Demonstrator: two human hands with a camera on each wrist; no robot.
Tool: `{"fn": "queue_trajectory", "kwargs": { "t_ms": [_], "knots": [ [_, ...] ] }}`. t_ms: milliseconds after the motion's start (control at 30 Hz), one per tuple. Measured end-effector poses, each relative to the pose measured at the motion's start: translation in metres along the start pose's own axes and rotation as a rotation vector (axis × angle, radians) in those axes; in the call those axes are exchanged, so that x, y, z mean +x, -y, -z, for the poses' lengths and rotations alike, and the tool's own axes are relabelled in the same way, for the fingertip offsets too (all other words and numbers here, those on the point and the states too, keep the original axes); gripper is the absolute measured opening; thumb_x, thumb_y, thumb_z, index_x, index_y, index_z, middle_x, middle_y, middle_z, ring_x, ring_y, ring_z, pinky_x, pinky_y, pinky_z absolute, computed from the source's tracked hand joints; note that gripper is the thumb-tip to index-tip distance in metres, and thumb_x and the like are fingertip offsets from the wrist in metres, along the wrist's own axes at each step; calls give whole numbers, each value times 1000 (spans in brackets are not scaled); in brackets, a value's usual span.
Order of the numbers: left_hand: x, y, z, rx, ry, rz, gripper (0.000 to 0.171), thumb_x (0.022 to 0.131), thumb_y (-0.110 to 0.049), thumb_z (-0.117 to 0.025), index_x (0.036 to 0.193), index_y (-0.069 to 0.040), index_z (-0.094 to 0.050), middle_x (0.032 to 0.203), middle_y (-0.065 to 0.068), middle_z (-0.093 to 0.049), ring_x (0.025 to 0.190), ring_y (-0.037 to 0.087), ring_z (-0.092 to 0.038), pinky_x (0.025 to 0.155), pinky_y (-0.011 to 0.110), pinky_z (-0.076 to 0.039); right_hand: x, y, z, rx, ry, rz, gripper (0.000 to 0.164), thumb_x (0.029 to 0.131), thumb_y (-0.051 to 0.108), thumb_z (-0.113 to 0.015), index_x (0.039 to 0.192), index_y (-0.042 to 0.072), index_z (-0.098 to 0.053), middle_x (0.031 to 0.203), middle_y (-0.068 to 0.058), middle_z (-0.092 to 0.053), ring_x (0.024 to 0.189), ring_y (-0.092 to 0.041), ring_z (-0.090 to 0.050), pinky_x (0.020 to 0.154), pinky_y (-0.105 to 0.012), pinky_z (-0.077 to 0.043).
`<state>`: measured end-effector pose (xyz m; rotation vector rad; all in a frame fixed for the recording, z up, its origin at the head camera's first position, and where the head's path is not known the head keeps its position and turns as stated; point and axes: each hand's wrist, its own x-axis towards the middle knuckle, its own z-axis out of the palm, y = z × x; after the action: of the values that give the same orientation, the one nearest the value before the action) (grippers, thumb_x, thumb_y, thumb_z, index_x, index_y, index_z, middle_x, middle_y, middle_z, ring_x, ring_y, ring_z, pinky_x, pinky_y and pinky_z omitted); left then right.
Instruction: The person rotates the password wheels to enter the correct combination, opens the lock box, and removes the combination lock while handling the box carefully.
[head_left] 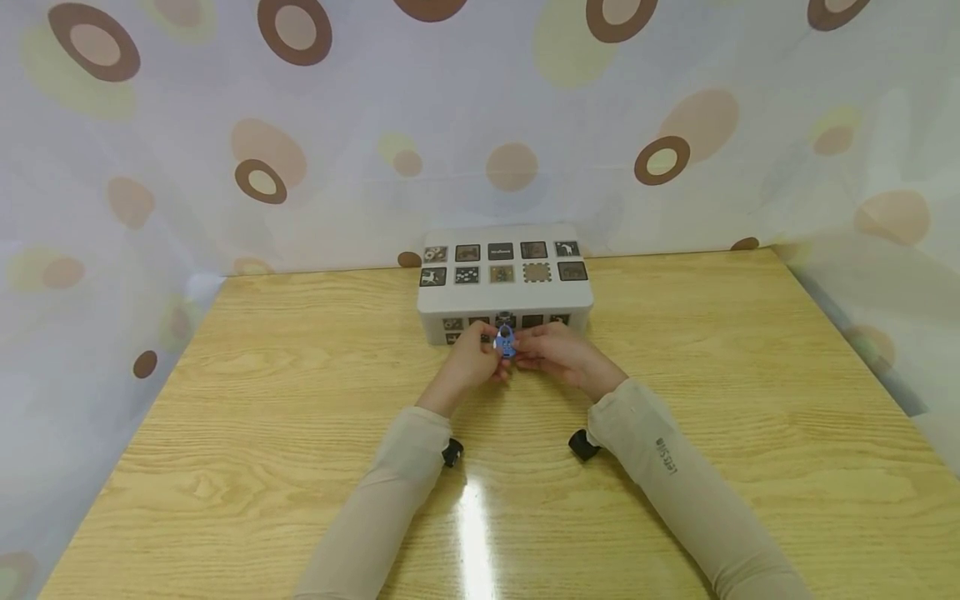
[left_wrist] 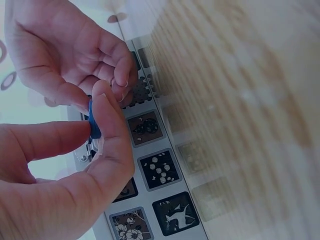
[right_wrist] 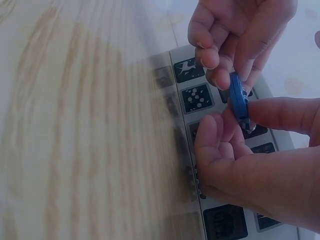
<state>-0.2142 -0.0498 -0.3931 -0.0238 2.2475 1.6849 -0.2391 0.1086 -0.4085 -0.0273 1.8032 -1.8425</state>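
Note:
A small blue padlock with a metal shackle is at the front of a white lidded box, just below its metal latch. My left hand pinches the padlock from the left between thumb and finger. From the other side my right hand pinches it too, its other fingers curled beneath. In the right wrist view the padlock's narrow blue edge faces the camera, with small marks along one face. Fingers cover most of the padlock in the left wrist view.
The box, covered in small dark picture squares, stands at the back of a wood-grain table. A patterned curtain hangs behind it. Black wrist devices sit under both sleeves.

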Motion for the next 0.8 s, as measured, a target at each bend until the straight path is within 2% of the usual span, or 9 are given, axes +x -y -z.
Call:
{"fn": "queue_trajectory", "kwargs": {
  "t_ms": [100, 167, 333, 433, 633, 800],
  "knots": [
    [0, -1, 0, 0, -2, -6, 32, 93, 11, -40, 125, 6, -42, 81, 20, -61, 62, 23, -63, 68, 37, -59, 0, 1, 0, -8, -3, 1, 42, 98, 1, -46, 134, -21, -37, 125, -23, -49, 86, -10, -58, 91, -29, -51],
    [-1, -1, 0, 4, -4, -11, 32, 93, 11, -40, 125, 7, -42, 81, 21, -61, 63, 25, -63, 68, 38, -59, 0, 1, -1, -4, -11, -3, 42, 98, 2, -46, 133, -20, -38, 123, -21, -51, 85, -11, -58, 92, -30, -50],
    [-1, -2, 0, 6, -6, -18, 32, 93, 11, -40, 125, 7, -42, 82, 22, -62, 66, 28, -65, 68, 38, -59, 1, 2, -2, 51, -48, -39, 34, 97, 5, -49, 122, -18, -49, 90, -7, -59, 79, -14, -59, 85, -28, -53],
    [-1, -1, 1, 7, -1, -9, 33, 93, 11, -41, 125, 6, -42, 80, 20, -61, 66, 27, -65, 68, 37, -59, 1, 2, -2, 66, -60, -65, 28, 97, 6, -48, 115, -15, -53, 80, -5, -59, 75, -14, -58, 79, -25, -54],
    [-1, 0, 1, -7, 2, 3, 32, 93, 11, -42, 125, 6, -43, 78, 17, -60, 62, 22, -63, 69, 38, -59, 1, 2, -1, 41, -30, -50, 39, 99, 6, -47, 127, -21, -44, 84, -5, -58, 75, -13, -57, 75, -22, -54],
    [0, 0, 1, -6, -1, 1, 32, 93, 11, -42, 124, 6, -43, 79, 18, -61, 62, 22, -63, 69, 38, -59, 0, 1, 0, 14, -6, -21, 41, 99, 4, -46, 130, -23, -40, 87, -6, -58, 76, -12, -58, 76, -22, -54]
  ]
}}
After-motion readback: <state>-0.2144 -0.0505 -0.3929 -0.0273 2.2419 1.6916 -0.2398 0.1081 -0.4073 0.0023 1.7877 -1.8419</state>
